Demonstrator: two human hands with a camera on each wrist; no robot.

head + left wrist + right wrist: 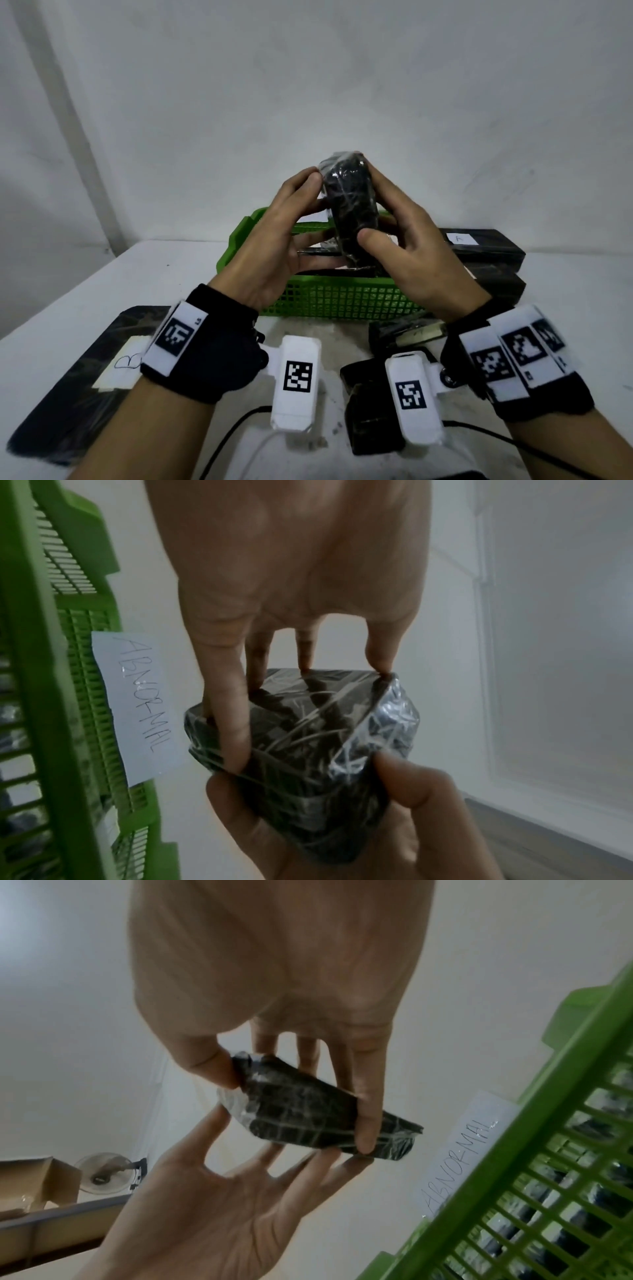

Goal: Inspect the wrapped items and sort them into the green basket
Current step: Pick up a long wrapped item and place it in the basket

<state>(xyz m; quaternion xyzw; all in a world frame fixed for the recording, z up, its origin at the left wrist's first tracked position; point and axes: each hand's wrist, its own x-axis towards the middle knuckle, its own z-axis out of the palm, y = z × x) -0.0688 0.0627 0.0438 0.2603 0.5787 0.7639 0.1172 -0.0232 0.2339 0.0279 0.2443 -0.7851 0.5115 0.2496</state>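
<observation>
Black film-wrapped item (pixel 352 205) held upright near the green basket (pixel 342 301)

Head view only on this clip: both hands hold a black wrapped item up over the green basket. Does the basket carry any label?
Observer: Yes, a paper label on the green basket reads ABNORMAL in handwriting.
Operator: How much of the left hand touches the wrapped item?
Observer: In the right wrist view, the left hand touches it only with thumb tip and fingertips; the palm is clear of it.
Operator: Anything in the room outside my frame?
Observer: An open cardboard box on a ledge, with what looks like a small fan beside it.
</observation>
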